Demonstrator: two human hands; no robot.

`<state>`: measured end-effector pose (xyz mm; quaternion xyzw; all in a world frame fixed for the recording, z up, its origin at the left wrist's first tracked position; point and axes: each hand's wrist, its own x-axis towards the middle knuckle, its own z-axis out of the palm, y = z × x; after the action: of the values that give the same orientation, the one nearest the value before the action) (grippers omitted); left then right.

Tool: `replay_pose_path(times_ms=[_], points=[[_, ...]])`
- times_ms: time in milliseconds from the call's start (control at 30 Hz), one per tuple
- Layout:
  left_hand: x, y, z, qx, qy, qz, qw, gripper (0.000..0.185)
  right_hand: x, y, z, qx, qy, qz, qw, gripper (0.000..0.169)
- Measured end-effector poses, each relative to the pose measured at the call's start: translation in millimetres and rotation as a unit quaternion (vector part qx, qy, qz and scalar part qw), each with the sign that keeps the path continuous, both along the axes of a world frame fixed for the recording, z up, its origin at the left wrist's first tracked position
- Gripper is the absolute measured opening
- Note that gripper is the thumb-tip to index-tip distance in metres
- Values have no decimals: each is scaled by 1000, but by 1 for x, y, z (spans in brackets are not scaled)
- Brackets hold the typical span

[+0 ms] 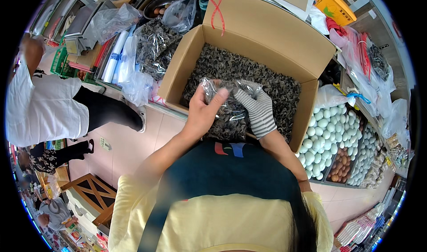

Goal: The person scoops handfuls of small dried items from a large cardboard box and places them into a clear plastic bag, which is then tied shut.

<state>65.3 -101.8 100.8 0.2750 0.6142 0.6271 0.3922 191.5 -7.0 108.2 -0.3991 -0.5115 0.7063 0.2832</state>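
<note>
A clear plastic bag (230,115) filled with dark dried wood ear fungus is between my hands. My bare left hand (207,105) pinches the upper left of the bag, thumb and fingers on the film. On my right hand (258,107) is a grey-and-white striped glove; it grips the bag's upper right side. Behind and below the bag stands an open cardboard box (176,73), its far flap raised. Loose dried wood ear fungus (240,65) spreads across the inside of the box. The bag hides part of the box's near wall.
Filled plastic bags of dark dried fungus (156,45) lie left of the box. Pale eggs (322,128) and brown eggs (341,163) fill crates at the right. A person in a white shirt (50,108) stands at the left, with other people beyond. A wooden-framed crate (91,193) stands lower left.
</note>
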Motion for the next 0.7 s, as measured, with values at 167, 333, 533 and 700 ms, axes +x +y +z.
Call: replay_pose_path(times_ms=[167, 333, 533, 700], points=[[-5, 4, 1, 15, 18, 41, 999, 38, 3, -5, -24, -96, 93, -93, 987, 23], [-12, 3, 1, -13, -176, 37, 984, 53, -1, -5, -20, -106, 99, -124, 982, 37], [-14, -20, -19, 41, -59, -175, 982, 72, -18, 20, -4, -293, 173, -121, 932, 38], [-53, -17, 13, -1, -167, -21, 986, 66, -17, 0, -24, 185, -145, 181, 955, 52]])
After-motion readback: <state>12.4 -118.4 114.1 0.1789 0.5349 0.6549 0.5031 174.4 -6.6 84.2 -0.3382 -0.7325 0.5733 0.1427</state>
